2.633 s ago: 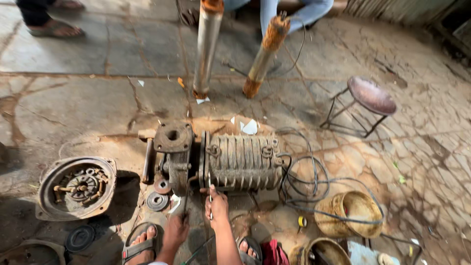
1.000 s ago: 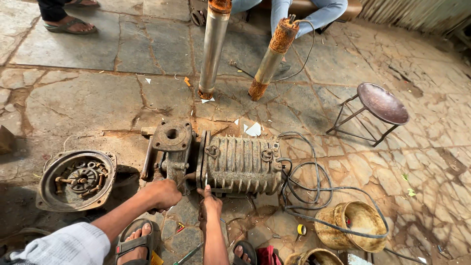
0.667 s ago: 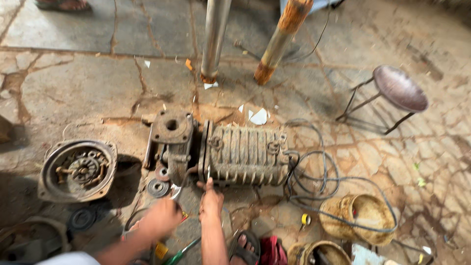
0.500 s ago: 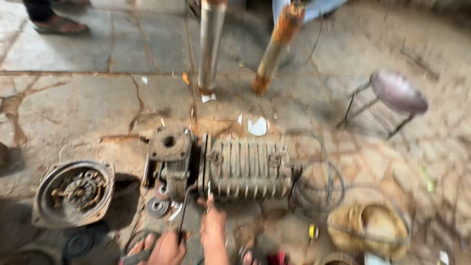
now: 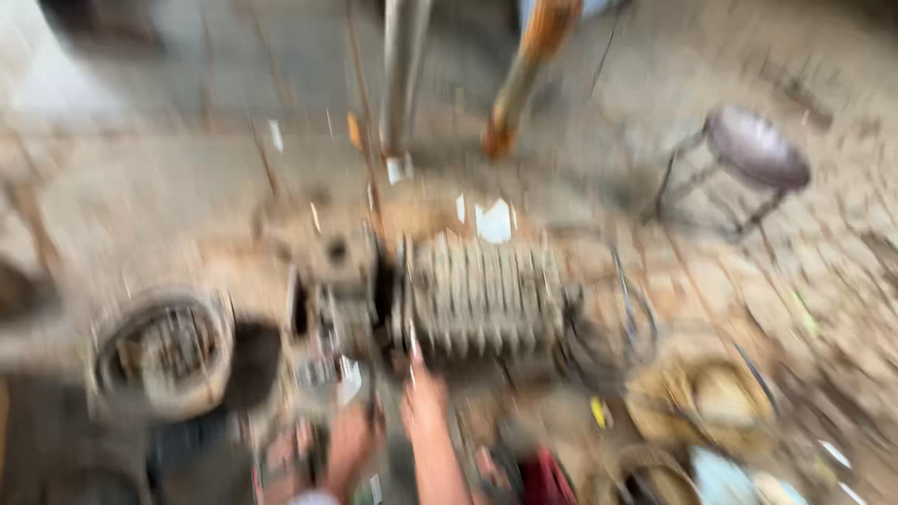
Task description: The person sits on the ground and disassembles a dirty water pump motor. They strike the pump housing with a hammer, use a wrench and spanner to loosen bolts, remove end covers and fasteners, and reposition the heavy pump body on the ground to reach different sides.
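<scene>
- Stone-slab floor (image 5: 140,178), cracked and dusty; whole view is motion-blurred, fine detail lost.
- Landmark: ribbed motor housing (image 5: 486,299) lying on its side mid-floor.
- Pump end casting (image 5: 337,281) butts against the housing's left end; the joint line is too smeared to read.
- Right hand (image 5: 426,402) sits at the housing's near edge, by the left end, fingers reaching up to the seam. Cannot tell how far it is open or whether it grips anything.
- Left hand (image 5: 351,444) is nearer the camera than the housing, below the casting, close beside the right hand. It looks curled, possibly round a thin dark tool shaft; blur makes that uncertain.
- Round end cover (image 5: 164,351) lies well left of the housing, open face up, apart from the casting.
- Coiled cable (image 5: 613,327) touches or crowds the housing's right end.
- Yellowish basket (image 5: 702,397) sits right of and nearer than the housing, beyond the coil.
- Two upright pipes (image 5: 402,75) stand past the housing's far side; bare floor lies between them and it.
- Metal stool (image 5: 753,159) stands far right and beyond the housing, well apart.
- Most open floor: far left, beyond the housing.
</scene>
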